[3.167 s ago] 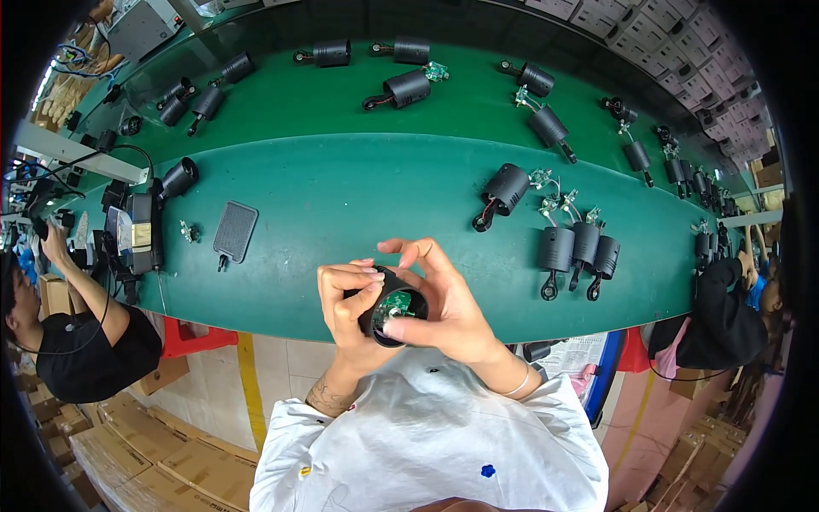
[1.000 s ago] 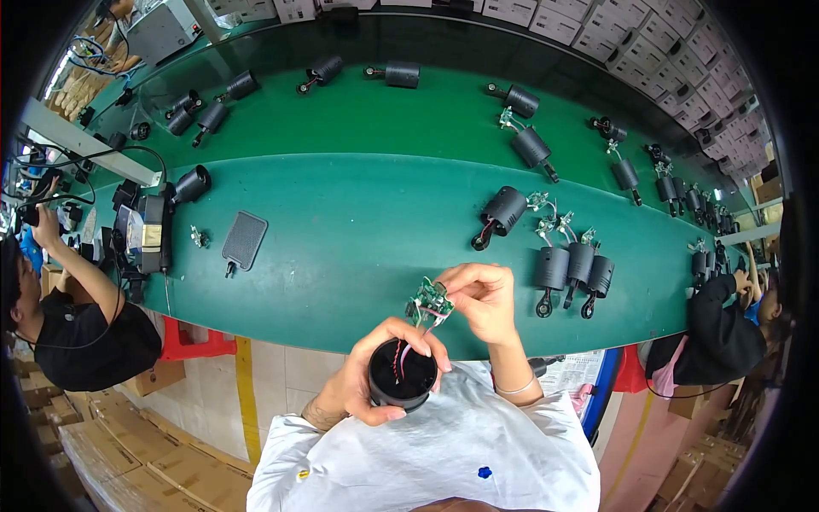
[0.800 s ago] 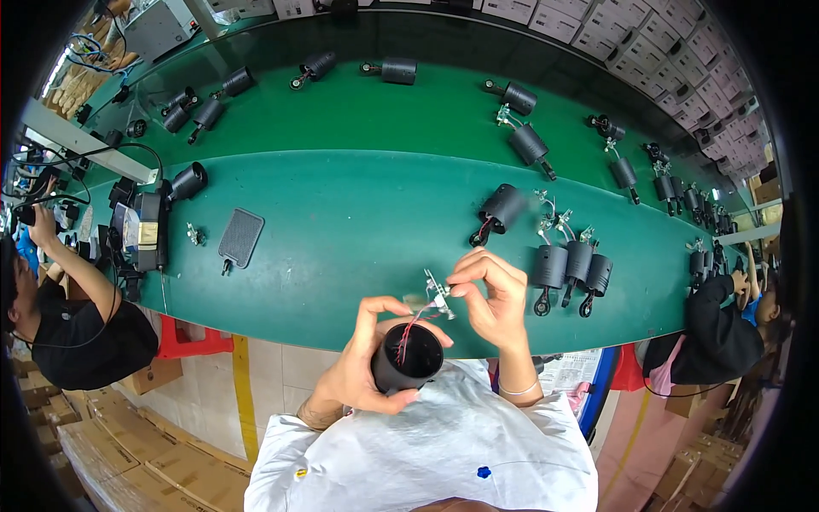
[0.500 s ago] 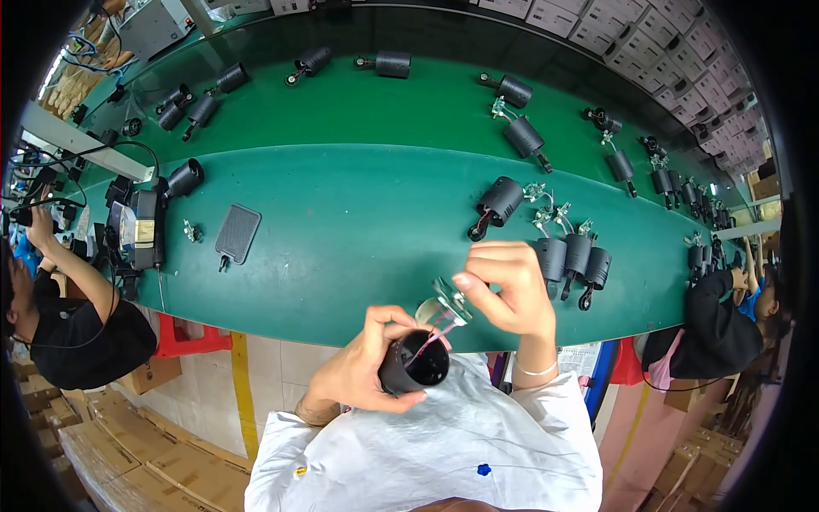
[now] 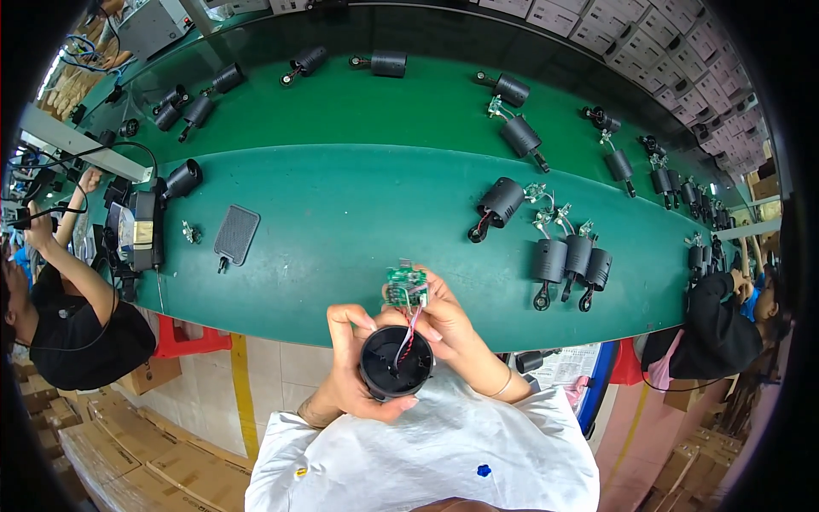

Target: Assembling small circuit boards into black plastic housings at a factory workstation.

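Note:
My left hand (image 5: 348,375) is wrapped around a black cylindrical housing (image 5: 380,382), its open end facing up. Out of the housing run red, black and pale wires (image 5: 407,340) to a small green circuit board (image 5: 406,288), which stands just beyond the rim. Closed at the board's right edge, my right hand (image 5: 450,322) holds it, with the thumb close to the wires and some fingertips hidden behind the board. To the right on the green table (image 5: 324,282) lie three black cylinders (image 5: 550,258) in a row, with boards wired to them.
A dark flat plate (image 5: 237,235) and a loose circuit board (image 5: 190,231) lie on the left, near a black device (image 5: 141,230). Several black cylinders (image 5: 390,63) rest on the far green strip (image 5: 341,111). People work at left (image 5: 81,324) and right (image 5: 721,316).
My right hand has moved left and down beside the housing. The circuit board has turned to show its green side, and the housing has tipped more upright and shifted slightly left.

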